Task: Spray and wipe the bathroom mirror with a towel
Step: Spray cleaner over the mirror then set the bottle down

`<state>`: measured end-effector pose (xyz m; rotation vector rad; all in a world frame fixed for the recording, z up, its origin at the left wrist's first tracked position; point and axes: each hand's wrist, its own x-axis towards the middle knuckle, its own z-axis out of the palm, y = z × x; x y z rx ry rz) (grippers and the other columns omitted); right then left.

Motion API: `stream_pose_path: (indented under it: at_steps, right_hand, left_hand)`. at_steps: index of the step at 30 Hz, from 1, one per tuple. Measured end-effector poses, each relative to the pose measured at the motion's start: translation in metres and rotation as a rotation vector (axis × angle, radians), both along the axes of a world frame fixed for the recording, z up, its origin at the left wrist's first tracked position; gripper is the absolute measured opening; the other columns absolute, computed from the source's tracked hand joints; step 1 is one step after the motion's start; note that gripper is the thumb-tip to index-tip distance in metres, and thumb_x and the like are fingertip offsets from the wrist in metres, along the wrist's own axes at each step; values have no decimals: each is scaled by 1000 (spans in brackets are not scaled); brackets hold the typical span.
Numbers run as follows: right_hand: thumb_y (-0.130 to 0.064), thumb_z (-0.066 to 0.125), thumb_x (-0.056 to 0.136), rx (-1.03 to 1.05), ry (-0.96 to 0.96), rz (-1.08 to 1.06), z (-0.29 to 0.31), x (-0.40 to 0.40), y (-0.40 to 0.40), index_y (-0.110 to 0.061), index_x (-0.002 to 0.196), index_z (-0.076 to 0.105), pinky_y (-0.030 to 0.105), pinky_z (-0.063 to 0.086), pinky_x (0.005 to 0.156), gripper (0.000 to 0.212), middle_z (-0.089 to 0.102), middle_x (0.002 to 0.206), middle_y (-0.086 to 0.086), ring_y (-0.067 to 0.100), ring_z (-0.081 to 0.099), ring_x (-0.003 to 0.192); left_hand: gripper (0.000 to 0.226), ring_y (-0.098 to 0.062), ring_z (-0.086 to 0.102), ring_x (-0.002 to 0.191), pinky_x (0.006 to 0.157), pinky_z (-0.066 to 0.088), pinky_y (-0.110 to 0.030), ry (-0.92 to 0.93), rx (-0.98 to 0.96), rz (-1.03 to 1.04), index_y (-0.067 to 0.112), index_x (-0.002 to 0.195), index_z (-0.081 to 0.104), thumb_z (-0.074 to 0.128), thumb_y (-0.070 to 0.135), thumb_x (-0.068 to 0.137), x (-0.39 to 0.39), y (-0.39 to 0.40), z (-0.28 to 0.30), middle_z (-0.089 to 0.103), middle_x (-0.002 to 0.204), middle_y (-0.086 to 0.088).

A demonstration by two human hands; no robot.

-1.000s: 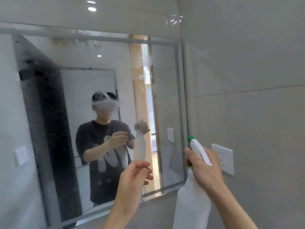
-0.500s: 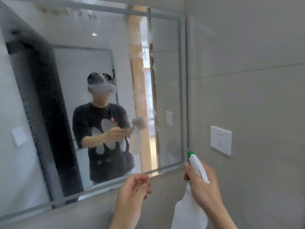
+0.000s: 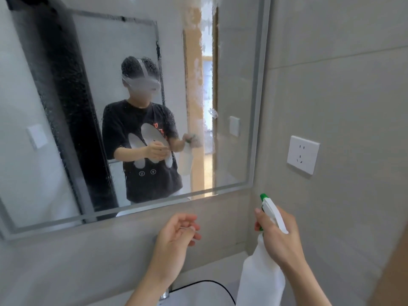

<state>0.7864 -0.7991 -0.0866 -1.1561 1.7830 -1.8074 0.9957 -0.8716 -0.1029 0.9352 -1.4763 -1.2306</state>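
The bathroom mirror point(image 3: 234, 62) with a grey frame hangs on the wall ahead, speckled with spray droplets and white streaks. My right hand point(image 3: 279, 237) grips the neck of a white spray bottle point(image 3: 260, 281) with a white trigger and green nozzle, held below the mirror's lower right corner. My left hand point(image 3: 174, 239) hovers below the mirror's bottom edge with fingers loosely curled, holding nothing. No towel is in view.
A white wall socket point(image 3: 303, 154) sits on the tiled right wall. A white basin point(image 3: 198, 294) with a dark rim line and a chrome tap point(image 3: 164, 294) lies at the bottom edge. The mirror reflects a person in a black T-shirt.
The view has tilted downward, so the mirror has risen in frame and the basin has come into view. Both hands sit lower relative to the mirror; the bottle stays in my right hand.
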Motion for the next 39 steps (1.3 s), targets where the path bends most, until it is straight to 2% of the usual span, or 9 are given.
stream_pose_path:
  at_steps: [3, 8, 15, 19, 23, 29, 32, 36, 39]
  right_hand:
    - [-11, 60, 98, -14, -1, -4, -4, 5, 4, 8, 80, 55, 12, 36, 49, 27, 51, 68, 21, 10, 44, 55]
    - [-5, 60, 94, 17, 41, 26, -8, 11, 10, -6, 76, 57, 13, 36, 50, 19, 47, 64, -2, 8, 40, 53]
    - [-13, 57, 98, 118, -22, 34, -36, 14, 14, 6, 76, 51, 16, 32, 49, 30, 49, 64, 2, 16, 44, 60]
    - [-12, 60, 98, 97, -116, 38, -38, 21, 16, 1, 76, 59, 15, 46, 53, 25, 59, 71, 17, 15, 54, 58]
    - [-8, 60, 97, 73, -144, 127, -29, 37, 14, -4, 79, 64, 35, 60, 55, 18, 62, 84, 18, 21, 60, 70]
    - [-24, 56, 94, 105, -7, 245, -30, 63, 9, 5, 76, 48, 23, 37, 55, 35, 49, 69, 22, 17, 42, 60]
    - [-16, 59, 99, 146, -70, 300, -32, 73, 5, 2, 78, 54, 30, 47, 52, 28, 52, 72, 19, 21, 47, 62]
    - [-11, 59, 97, 140, -22, 364, -25, 89, -4, -2, 81, 60, 25, 55, 52, 19, 58, 86, 26, 35, 57, 77]
    - [-11, 58, 98, 112, 23, 392, -20, 104, -13, 2, 78, 58, 26, 52, 49, 23, 57, 80, 27, 28, 53, 63]
  left_hand:
    - [16, -18, 69, 74, 66, 54, -24, -1, 10, -21, 5, 104, 66, 59, 3, 91, 0, 4, -9, 70, 96, -19]
    - [33, -13, 68, 69, 67, 52, -26, 4, 65, -37, 7, 101, 67, 56, 17, 72, 2, 11, -25, 70, 91, -13]
    - [35, -11, 67, 65, 65, 51, -27, -25, 130, -28, 5, 100, 67, 54, 16, 68, 13, 19, -49, 68, 87, -11]
    - [35, -11, 67, 67, 64, 53, -23, -22, 143, -29, 6, 101, 66, 55, 16, 70, 15, 20, -53, 69, 90, -12]
    - [33, -13, 68, 71, 69, 52, -27, -4, 132, -21, 8, 103, 66, 55, 17, 73, 16, 20, -49, 68, 91, -11]
    - [31, -15, 67, 72, 73, 52, -30, 5, 140, 22, 8, 102, 66, 56, 18, 74, 30, 25, -51, 69, 90, -10]
    - [30, -15, 67, 71, 71, 50, -33, 8, 141, 73, 7, 102, 66, 58, 17, 76, 45, 28, -55, 69, 90, -11]
    - [20, -16, 69, 74, 68, 54, -24, 26, 116, 161, 8, 100, 68, 61, 11, 81, 69, 26, -52, 72, 84, -4]
    - [16, -13, 68, 70, 65, 54, -20, 51, 106, 217, 6, 98, 67, 60, 4, 84, 88, 26, -48, 72, 79, -2]
